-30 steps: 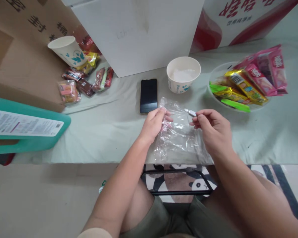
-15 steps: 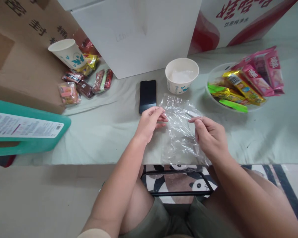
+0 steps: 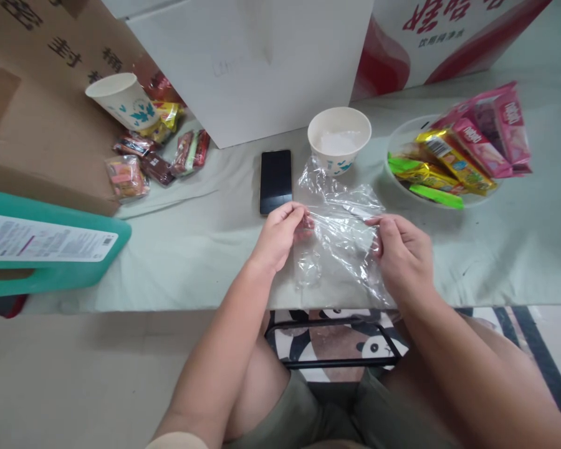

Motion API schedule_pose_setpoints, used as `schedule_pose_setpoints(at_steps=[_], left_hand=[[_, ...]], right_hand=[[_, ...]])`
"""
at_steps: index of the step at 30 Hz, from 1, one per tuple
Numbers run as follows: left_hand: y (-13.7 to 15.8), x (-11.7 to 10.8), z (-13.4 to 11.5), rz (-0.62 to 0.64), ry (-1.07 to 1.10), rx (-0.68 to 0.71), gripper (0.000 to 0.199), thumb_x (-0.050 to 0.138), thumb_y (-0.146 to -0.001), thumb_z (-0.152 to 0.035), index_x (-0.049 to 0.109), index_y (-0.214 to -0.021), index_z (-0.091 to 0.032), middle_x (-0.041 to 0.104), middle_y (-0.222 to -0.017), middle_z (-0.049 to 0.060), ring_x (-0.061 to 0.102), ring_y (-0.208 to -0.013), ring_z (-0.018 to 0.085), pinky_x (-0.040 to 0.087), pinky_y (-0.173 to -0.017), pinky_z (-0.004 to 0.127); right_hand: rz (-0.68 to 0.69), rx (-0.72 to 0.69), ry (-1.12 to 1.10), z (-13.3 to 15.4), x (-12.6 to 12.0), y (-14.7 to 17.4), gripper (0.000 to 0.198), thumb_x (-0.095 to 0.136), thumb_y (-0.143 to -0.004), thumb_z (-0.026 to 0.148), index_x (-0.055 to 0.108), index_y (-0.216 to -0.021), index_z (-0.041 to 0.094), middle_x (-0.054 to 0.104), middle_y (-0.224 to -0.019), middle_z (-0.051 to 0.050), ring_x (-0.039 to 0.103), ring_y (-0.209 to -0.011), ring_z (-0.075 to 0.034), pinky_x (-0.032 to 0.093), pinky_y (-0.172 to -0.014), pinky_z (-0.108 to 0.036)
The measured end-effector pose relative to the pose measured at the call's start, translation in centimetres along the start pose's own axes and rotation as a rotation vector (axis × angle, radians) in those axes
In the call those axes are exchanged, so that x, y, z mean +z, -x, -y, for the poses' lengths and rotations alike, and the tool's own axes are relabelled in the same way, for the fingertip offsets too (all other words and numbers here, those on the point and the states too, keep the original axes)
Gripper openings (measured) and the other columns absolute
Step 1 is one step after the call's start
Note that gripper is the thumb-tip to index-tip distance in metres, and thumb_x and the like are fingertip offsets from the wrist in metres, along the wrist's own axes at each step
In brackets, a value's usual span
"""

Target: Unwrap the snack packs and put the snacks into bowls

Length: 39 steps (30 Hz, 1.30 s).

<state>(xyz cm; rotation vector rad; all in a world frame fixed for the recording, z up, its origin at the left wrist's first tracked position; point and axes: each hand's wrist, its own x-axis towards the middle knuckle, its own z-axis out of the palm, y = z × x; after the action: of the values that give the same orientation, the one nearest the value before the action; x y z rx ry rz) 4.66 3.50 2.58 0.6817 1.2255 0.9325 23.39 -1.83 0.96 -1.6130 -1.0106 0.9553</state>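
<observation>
A clear plastic bag (image 3: pixel 341 231) is stretched between my two hands above the front part of the table. My left hand (image 3: pixel 284 234) pinches its left side, with thumb and forefinger together. On the other side my right hand (image 3: pixel 404 249) grips the bag's right part, fingers curled in. Just beyond my left hand lies a black phone (image 3: pixel 275 181). Behind the bag stands a white paper bowl (image 3: pixel 339 134) with a leaf print, and some whitish translucent material shows inside it.
A clear bowl (image 3: pixel 393 178) heaped with wrapped snacks (image 3: pixel 472 149) stands at right. Several packaged snacks (image 3: pixel 156 167) and a tilted paper cup (image 3: pixel 124 103) lie at left beside a cardboard box (image 3: pixel 42 137). A white box (image 3: pixel 262 68) and green container (image 3: pixel 107 255) border the table.
The bag is now pulled taut between my hands, where it lay looser before. My right hand has shifted slightly right and closed further on it; my left hand now pinches its edge.
</observation>
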Motion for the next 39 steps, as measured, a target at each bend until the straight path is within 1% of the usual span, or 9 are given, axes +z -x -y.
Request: schedule_pose_setpoints(at_steps=[3,7,11,16,23,28,33,36,39], left_hand=[[0.0,0.1,-0.1,-0.009,0.044,-0.065,0.019,0.05,-0.097,-0.016,0.058,-0.08,-0.017,0.053,-0.066,-0.005,0.047,-0.046,0.004,0.033,-0.042,0.014],[-0.2,0.1,0.0,-0.087,-0.017,-0.048,0.017,0.049,-0.097,-0.018,0.055,-0.082,-0.019,0.049,-0.06,-0.006,0.035,-0.037,0.002,0.016,-0.037,0.015],[-0.2,0.4,0.5,-0.104,-0.156,0.031,0.015,0.046,-0.098,-0.024,0.054,-0.086,-0.021,0.056,-0.058,-0.006,0.044,-0.037,0.005,0.022,-0.037,0.016],[-0.3,0.5,0.9,-0.065,-0.232,0.103,0.016,0.049,-0.098,-0.034,0.054,-0.088,-0.023,0.058,-0.057,-0.007,0.047,-0.035,0.006,0.023,-0.036,0.019],[-1.0,-1.7,0.1,-0.172,-0.211,0.299,0.013,0.053,-0.093,-0.03,0.055,-0.082,-0.022,0.059,-0.053,-0.006,0.038,-0.03,0.004,0.022,-0.033,0.02],[-0.6,-3.6,-1.1,-0.16,-0.184,0.346,0.022,0.061,-0.086,-0.045,0.058,-0.085,-0.023,0.061,-0.054,-0.005,0.042,-0.029,0.006,0.021,-0.03,0.02],[0.0,-3.8,-1.4,0.089,-0.233,0.193,0.035,0.078,-0.07,-0.048,0.061,-0.083,-0.02,0.067,-0.06,-0.001,0.057,-0.038,0.01,0.032,-0.033,0.019],[0.0,-3.3,-1.4,0.01,-0.171,0.208,0.031,0.076,-0.075,-0.046,0.058,-0.08,-0.021,0.063,-0.056,-0.005,0.053,-0.035,0.007,0.029,-0.032,0.018],[-0.3,-3.2,-1.5,-0.087,-0.085,0.238,0.026,0.07,-0.084,-0.046,0.057,-0.086,-0.023,0.06,-0.055,-0.007,0.05,-0.034,0.006,0.026,-0.031,0.017]], right_hand=[[-0.032,0.0,-0.015,-0.4,0.0,-0.1,0.023,0.057,-0.093,0.043,0.066,-0.093,0.022,0.046,-0.057,0.006,0.042,-0.047,-0.011,0.033,-0.046,-0.025],[-0.201,-0.292,0.116,-0.6,-0.5,0.5,0.014,0.058,-0.091,0.033,0.061,-0.101,0.024,0.061,-0.085,-0.002,0.059,-0.074,-0.016,0.05,-0.07,-0.033],[0.108,-0.542,0.299,-0.6,-0.3,1.5,0.034,0.065,-0.084,0.044,0.062,-0.111,0.024,0.07,-0.105,-0.011,0.065,-0.096,-0.026,0.053,-0.085,-0.043],[0.204,-0.331,0.437,-1.1,0.6,0.9,0.016,0.062,-0.085,0.035,0.069,-0.091,0.022,0.072,-0.083,-0.006,0.065,-0.072,-0.02,0.05,-0.07,-0.036],[-0.065,-0.104,0.028,-0.4,-1.2,-0.4,0.016,0.066,-0.088,0.037,0.061,-0.086,0.022,0.064,-0.072,0.001,0.059,-0.056,-0.012,0.047,-0.055,-0.027],[-0.283,-0.202,-0.225,-0.6,-1.3,-0.7,0.027,0.063,-0.093,0.051,0.053,-0.094,0.025,0.063,-0.084,0.002,0.049,-0.044,-0.007,0.039,-0.042,-0.025],[-0.004,-0.073,-0.277,-1.1,-1.3,-1.0,0.041,0.068,-0.084,0.059,0.053,-0.109,0.029,0.068,-0.107,-0.003,0.066,-0.066,-0.012,0.056,-0.06,-0.03],[0.235,0.014,-0.329,-1.5,-1.3,-0.9,0.056,0.078,-0.074,0.062,0.057,-0.115,0.03,0.069,-0.125,-0.007,0.072,-0.109,-0.024,0.06,-0.09,-0.042],[0.43,0.097,-0.23,-1.6,-1.1,-0.5,0.048,0.081,-0.074,0.059,0.067,-0.104,0.025,0.073,-0.12,-0.009,0.071,-0.112,-0.025,0.058,-0.096,-0.044]])
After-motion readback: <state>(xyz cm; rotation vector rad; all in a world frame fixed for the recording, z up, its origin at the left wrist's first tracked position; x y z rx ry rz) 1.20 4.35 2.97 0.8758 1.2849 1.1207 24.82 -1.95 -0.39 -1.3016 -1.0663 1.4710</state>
